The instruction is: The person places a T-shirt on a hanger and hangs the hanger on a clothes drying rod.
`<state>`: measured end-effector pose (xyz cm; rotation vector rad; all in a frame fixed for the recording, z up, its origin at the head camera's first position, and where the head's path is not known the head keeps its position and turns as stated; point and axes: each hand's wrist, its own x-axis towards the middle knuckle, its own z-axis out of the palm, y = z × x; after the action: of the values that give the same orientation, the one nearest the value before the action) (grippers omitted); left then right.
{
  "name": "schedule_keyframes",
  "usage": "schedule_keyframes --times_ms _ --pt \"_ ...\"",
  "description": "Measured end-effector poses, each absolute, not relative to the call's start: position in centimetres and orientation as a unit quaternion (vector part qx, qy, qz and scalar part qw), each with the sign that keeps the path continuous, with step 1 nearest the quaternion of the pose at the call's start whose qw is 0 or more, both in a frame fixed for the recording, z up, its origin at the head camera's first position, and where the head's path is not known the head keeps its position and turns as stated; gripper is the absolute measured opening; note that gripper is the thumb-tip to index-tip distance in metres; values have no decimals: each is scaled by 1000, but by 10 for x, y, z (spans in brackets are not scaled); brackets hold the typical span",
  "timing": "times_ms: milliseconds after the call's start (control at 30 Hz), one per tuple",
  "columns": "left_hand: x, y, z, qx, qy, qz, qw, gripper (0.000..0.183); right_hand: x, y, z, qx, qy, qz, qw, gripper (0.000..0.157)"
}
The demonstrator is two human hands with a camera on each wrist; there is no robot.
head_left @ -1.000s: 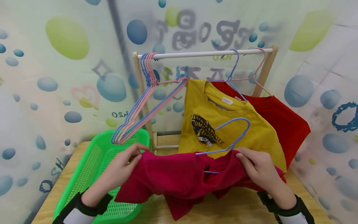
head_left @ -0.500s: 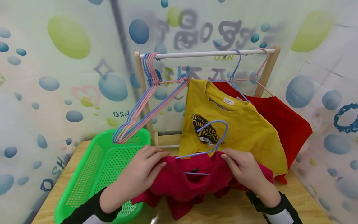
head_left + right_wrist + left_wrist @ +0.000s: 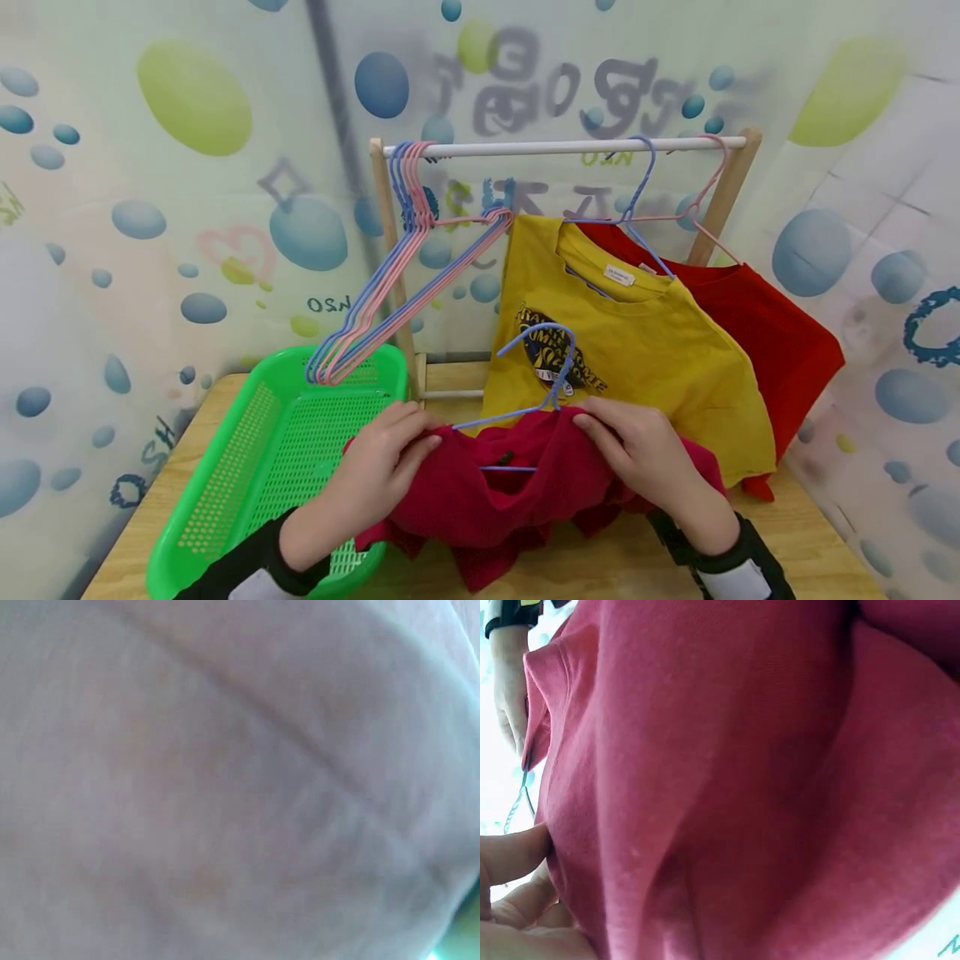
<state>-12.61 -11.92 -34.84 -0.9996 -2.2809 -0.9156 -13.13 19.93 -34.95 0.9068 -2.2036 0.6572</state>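
Note:
A crimson shirt is held up in front of the rack, with a blue hanger inside it. The hanger's hook rises out of the neck opening, and a thin bar crosses within the collar. My left hand pinches the shirt at its left shoulder, thumb towards me. Beside the collar on the other side, my right hand grips the cloth between thumb and fingers. Shirt fabric fills most of the left wrist view, with the left fingers at its edge. Blurred, pale cloth covers the right wrist view.
Behind stands a wooden rack with a white rail. Several blue and pink hangers hang at its left end. A yellow T-shirt and a red shirt hang right. A green basket sits left on the table.
My left hand has moved right along the shirt to nearer the collar. The crimson shirt, its hanger and my right hand have shifted left. The hanger's hook has swung left.

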Motion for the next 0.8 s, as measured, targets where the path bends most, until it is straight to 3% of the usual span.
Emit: schedule_keyframes --times_ms 400,633,800 --pt "-131 -136 -353 -320 -836 -377 237 12 -141 232 -366 306 -866 218 329 21" --pt "-133 -143 -351 -282 -847 -396 216 10 -144 252 -381 265 -881 232 318 15" --pt "-134 -147 -350 -267 -849 -404 212 13 -144 268 -394 238 -870 239 359 5"
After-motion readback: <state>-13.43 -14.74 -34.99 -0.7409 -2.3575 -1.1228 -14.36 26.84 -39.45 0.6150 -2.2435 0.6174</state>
